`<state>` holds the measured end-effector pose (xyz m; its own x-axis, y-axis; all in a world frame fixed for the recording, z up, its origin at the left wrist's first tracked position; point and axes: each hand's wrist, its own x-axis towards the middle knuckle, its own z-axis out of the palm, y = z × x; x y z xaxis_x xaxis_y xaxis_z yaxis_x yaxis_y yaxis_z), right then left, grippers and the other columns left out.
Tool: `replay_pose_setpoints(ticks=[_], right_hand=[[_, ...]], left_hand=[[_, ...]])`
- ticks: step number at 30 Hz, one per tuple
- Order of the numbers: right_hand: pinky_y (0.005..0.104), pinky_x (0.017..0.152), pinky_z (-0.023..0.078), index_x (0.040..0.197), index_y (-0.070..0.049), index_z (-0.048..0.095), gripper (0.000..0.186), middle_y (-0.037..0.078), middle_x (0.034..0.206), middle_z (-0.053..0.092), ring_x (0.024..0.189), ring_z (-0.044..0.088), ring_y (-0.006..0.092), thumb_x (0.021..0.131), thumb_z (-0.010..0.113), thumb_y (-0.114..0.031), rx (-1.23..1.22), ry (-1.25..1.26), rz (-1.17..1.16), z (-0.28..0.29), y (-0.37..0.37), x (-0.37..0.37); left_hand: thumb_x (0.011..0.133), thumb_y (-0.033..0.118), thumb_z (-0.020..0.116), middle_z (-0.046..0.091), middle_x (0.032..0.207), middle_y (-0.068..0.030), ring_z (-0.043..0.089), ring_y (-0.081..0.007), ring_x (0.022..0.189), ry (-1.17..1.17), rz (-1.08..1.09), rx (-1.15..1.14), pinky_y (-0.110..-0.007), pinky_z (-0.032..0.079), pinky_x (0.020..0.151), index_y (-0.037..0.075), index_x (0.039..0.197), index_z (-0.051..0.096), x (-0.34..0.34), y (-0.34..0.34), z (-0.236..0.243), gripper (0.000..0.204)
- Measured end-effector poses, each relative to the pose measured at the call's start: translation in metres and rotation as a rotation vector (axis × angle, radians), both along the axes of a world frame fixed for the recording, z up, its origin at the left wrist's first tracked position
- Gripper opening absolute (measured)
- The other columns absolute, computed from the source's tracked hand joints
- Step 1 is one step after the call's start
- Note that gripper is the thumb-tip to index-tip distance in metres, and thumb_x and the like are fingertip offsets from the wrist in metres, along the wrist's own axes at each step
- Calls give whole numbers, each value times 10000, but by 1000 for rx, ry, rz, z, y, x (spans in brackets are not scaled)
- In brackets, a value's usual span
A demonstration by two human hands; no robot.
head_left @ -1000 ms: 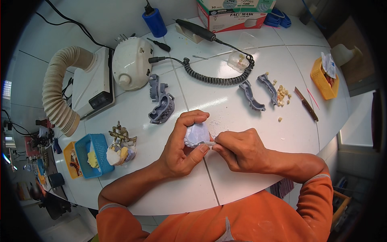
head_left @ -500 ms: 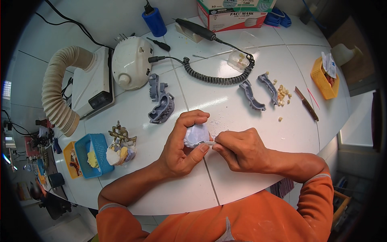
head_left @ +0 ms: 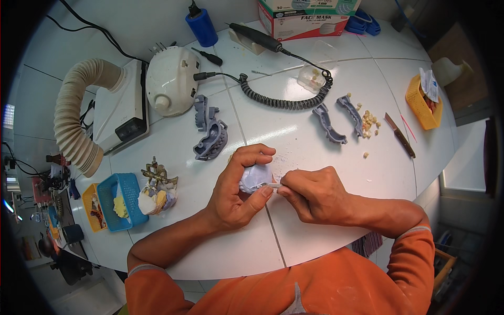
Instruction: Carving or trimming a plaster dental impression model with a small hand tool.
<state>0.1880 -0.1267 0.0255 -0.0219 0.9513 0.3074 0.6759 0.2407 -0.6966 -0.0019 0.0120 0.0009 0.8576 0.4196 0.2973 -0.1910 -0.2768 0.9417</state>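
Observation:
A pale lavender dental plaster cast (head_left: 255, 176) rests in my left hand (head_left: 231, 197), whose fingers curl round its far side while the thumb lies along its near right edge. My right hand (head_left: 317, 194) is closed on a small metal carving blade (head_left: 274, 185). The blade's tip meets the near edge of the cast, beside my left thumb. Most of the handle is hidden in my fist. Light shavings (head_left: 283, 157) lie on the white table just beyond the cast.
Grey dental trays (head_left: 211, 140) lie beyond my left hand, others (head_left: 329, 125) to the right near loose teeth (head_left: 369, 123) and a brown-handled knife (head_left: 400, 137). An articulator (head_left: 157, 189) and blue basket (head_left: 130, 218) stand left. A coiled-cord handpiece (head_left: 257, 38) lies at the back.
The cast has tilted slightly in my left hand, and the blade's tip sits a little farther over its near edge. Both arms are otherwise almost still.

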Motion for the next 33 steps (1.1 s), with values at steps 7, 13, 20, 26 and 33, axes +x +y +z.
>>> replay_pose_setpoints(ticks=[7, 13, 20, 26, 33], right_hand=[[390, 438, 425, 854, -71, 582, 191, 71, 663, 607, 483, 581, 268, 988, 703, -134, 15, 7, -19, -2, 0, -1], [383, 433, 418, 888, -75, 608, 164, 58, 650, 607, 477, 575, 255, 990, 708, -157, 9, 7, 18, 0, 0, 1], [377, 432, 417, 908, -77, 622, 148, 53, 643, 615, 474, 577, 246, 985, 716, -161, 8, -2, 25, 0, -1, 1], [379, 434, 419, 901, -76, 619, 151, 57, 644, 613, 476, 578, 250, 980, 722, -153, 13, 2, 22, 0, -1, 1], [384, 433, 411, 866, -78, 593, 188, 59, 637, 598, 472, 564, 254, 982, 720, -154, 11, -2, 9, -1, 0, 0]], left_hand=[[961, 35, 606, 468, 1463, -226, 478, -231, 1330, 61, -46, 47, -371, 399, 1120, 11, 1401, 439, -2, 2, 3, 470], [926, 44, 675, 480, 1441, -216, 562, -232, 1256, 15, -12, -31, -355, 517, 1020, -23, 1420, 462, 0, -1, 4, 542], [924, 31, 659, 452, 1436, -219, 571, -222, 1218, 20, -28, -30, -336, 546, 984, -37, 1443, 429, -1, 0, 3, 572], [925, 27, 660, 456, 1429, -217, 564, -220, 1226, 8, -21, -65, -332, 548, 980, -42, 1437, 434, 0, -2, 0, 564], [924, 43, 687, 482, 1420, -211, 528, -240, 1286, 57, 7, -158, -350, 491, 1039, -36, 1416, 463, -2, -4, 3, 546]])
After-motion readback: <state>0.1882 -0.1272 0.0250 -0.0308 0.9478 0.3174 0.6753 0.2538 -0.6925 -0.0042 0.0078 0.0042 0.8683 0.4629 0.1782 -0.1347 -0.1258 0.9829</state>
